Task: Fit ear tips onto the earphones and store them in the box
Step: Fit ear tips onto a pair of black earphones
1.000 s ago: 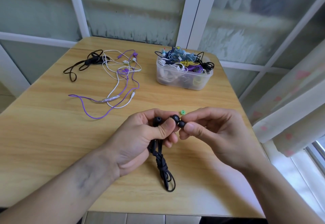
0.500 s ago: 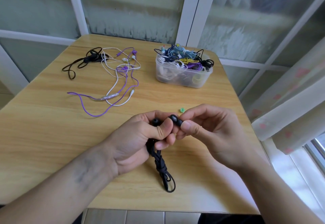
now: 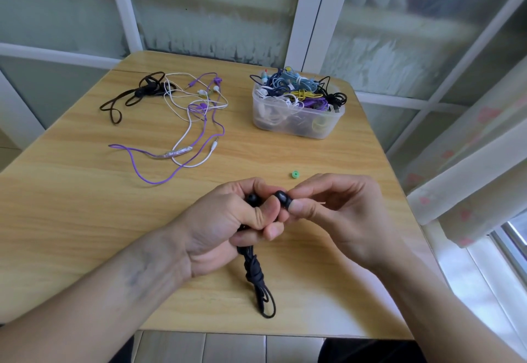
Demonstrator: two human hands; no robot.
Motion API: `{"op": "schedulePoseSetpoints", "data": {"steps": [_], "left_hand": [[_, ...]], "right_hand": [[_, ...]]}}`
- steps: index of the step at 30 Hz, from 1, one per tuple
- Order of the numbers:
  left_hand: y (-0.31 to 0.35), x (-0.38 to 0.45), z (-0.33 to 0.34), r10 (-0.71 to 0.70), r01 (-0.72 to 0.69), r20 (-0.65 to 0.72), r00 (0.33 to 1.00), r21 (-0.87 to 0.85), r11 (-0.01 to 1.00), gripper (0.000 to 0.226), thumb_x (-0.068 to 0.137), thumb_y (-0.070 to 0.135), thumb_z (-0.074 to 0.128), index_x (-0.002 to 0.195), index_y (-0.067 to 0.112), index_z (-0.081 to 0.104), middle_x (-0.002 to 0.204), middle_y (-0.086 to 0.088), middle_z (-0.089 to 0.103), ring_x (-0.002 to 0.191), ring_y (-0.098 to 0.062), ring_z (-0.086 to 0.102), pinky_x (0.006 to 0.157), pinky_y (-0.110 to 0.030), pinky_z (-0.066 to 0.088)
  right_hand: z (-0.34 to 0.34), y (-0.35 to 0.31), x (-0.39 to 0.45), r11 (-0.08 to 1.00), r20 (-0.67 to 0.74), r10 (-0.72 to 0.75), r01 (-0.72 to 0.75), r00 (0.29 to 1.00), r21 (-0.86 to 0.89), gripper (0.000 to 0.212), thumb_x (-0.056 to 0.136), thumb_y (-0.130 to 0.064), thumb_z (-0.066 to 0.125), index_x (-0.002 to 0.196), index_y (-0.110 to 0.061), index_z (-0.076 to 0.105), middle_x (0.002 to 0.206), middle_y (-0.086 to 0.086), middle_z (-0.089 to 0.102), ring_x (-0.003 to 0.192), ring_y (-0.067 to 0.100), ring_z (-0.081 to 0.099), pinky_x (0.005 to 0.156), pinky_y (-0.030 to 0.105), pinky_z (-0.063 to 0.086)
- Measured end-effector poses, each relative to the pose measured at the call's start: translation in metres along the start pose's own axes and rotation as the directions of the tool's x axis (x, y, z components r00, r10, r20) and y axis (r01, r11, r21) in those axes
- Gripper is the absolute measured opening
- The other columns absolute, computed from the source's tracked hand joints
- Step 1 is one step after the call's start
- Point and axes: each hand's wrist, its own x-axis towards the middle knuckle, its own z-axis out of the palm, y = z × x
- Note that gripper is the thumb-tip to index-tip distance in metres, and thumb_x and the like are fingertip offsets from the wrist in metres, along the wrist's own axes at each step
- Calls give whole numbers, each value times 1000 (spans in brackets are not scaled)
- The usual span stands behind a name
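Your left hand [image 3: 228, 228] clamps the black earphones [image 3: 281, 197] steady so your right hand [image 3: 336, 214] can pinch the tip on.

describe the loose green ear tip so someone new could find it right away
Start at the clear plastic box full of earphones at the table's far right. Come toward the hands: the green ear tip lies alone on bare wood just beyond the right hand. It is the only small green ring.

Nothing readable here, honestly. No labels, brand names or numbers show up on the box [image 3: 298, 118], the earphones [image 3: 281, 197], the loose cables [image 3: 188, 123] or the table [image 3: 71, 191]. The curtain [image 3: 467, 168] just has pink blobs, not letters.
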Motion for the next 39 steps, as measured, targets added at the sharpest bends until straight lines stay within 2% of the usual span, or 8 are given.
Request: {"op": "schedulePoseSetpoints", "data": {"steps": [5, 9, 13, 17, 23, 27, 35, 39], "left_hand": [[2, 1, 1, -28, 30, 39, 999, -27, 999, 23, 78, 2, 67, 59, 13, 62, 65, -10, 58, 46, -12, 50, 30, -10, 18], [8, 1, 5, 44, -44, -1, 999, 113, 993, 11, 68, 6, 65, 63, 11, 57, 62, -10, 58, 45, -13, 48, 30, -10, 22], [11, 2, 4, 172, -153, -44, 984, 284, 947, 14, 64, 6, 68, 69, 10, 55, 63, -15, 53, 47, -18, 46, 33, -13, 25], [9, 3, 4, 276, -248, -5, 961, 426, 870, 22, 75, -10, 67, 70, 6, 53, 50, -10, 54, 38, -11, 44, 36, -12, 30], [-1, 5, 3, 319, -264, -86, 944, 383, 885, 20, 80, -5, 66, 71, 12, 60, 50, -14, 54, 36, -11, 32, 35, -15, 24], [-2, 10, 3, 266, -216, -175, 948, 257, 942, 6, 79, 4, 65, 84, 8, 64, 56, -17, 55, 40, -13, 31, 33, -15, 21], [-2, 12, -1, 201, -175, -160, 966, 162, 971, 23, 73, 18, 68, 91, 4, 66, 71, -13, 62, 45, -14, 41, 35, -16, 25], [-1, 9, 0, 158, -146, -144, 977, 87, 985, 18, 75, 15, 65, 89, 2, 64, 72, -11, 62, 49, -13, 47, 34, -16, 27]], "right_hand": [[0, -3, 0, 975, -63, -174, 163, 983, -154, 11, 73, -7, 79, 83, -5, 77, 79, 11, 73, 68, 32, 71, 66, 40, 59], [7, -7, 0, 962, -5, 162, -157, 987, 222, 11, 67, -12, 78, 77, -10, 79, 73, 15, 71, 61, 24, 64, 59, 28, 53], [11, -5, 0, 655, 159, 500, -492, 851, 574, 25, 69, -1, 72, 94, 1, 75, 70, 12, 66, 56, 13, 60, 55, 18, 54], [13, -3, 2, 405, 331, 552, -594, 765, 695, 52, 47, -2, 95, 94, -2, 73, 78, 11, 58, 55, 11, 62, 50, 17, 55], [6, -8, 8, 728, 138, 516, -518, 845, 449, 49, 71, -17, 77, 110, 10, 66, 73, 12, 57, 57, 9, 56, 57, 15, 52], [7, -13, 4, 886, -86, 395, -354, 915, 298, 35, 58, -21, 80, 88, -4, 75, 73, 14, 73, 61, 18, 69, 60, 21, 55], [10, -13, 3, 976, -223, 91, -131, 971, -175, 13, 71, -28, 78, 83, -22, 78, 77, 0, 76, 70, 13, 68, 57, 29, 50], [12, -12, 3, 978, -248, 8, -60, 969, -202, 11, 73, -24, 79, 85, -25, 77, 76, -3, 76, 66, 12, 68, 58, 26, 54]]}}
